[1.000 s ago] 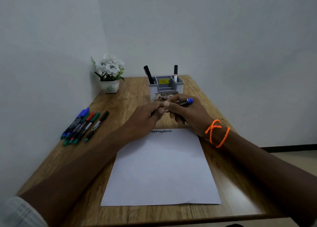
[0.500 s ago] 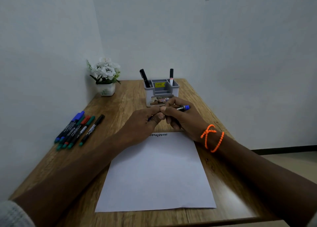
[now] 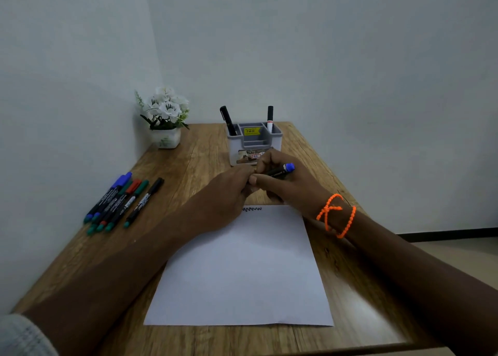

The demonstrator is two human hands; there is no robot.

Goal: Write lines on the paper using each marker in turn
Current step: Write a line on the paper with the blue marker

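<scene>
A white sheet of paper lies on the wooden table, with one short dark zigzag line at its top edge. Just beyond that edge my two hands meet above the table. My right hand grips a black marker with a blue end, lying roughly level. My left hand has its fingers curled at the marker's other end; what they hold there is hidden. Several capped markers in blue, red, green and black lie side by side at the table's left.
A grey desk organiser with two black markers standing in it sits behind my hands. A white pot of white flowers stands in the far left corner by the walls. An orange bead bracelet circles my right wrist.
The view has tilted upward a little, so the table sits lower in the frame. My hands stay joined on the blue-ended marker in the same spot above the paper's top edge.
</scene>
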